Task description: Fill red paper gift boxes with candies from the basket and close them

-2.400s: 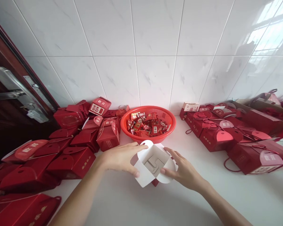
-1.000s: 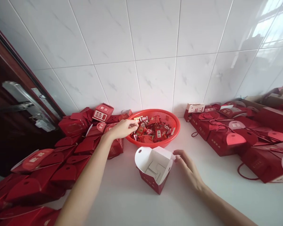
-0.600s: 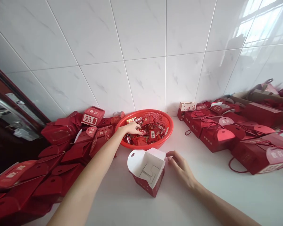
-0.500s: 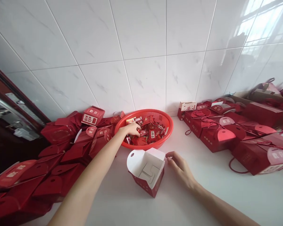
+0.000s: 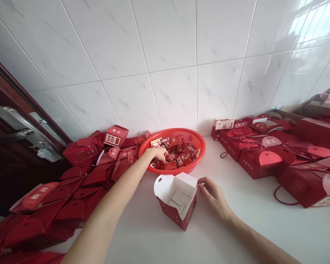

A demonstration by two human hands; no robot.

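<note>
My left hand [image 5: 160, 154] reaches into the red plastic basket [image 5: 191, 169], its fingers bent down among red-wrapped sweets [image 5: 183, 158]; what the fingertips hold is too small to make out. In front of the basket stands a red box [image 5: 176, 216] with a white inside, its top flaps open and no sweets showing in it. The curled fingers of my right hand [image 5: 213, 194] are at the box's right flap, thumb and forefinger closed on its edge.
Red gift boxes [image 5: 99, 176] are piled at the left, beside a door with a metal handle [image 5: 19, 124]. More red boxes with cord handles [image 5: 258, 157] stand at the right, near a cardboard carton [image 5: 316, 109]. A tiled wall [image 5: 170, 95] rises behind.
The whole view has shifted, so things appear slightly further right. My left hand's fingers have closed more among the sweets. My right hand stays at the box flap.
</note>
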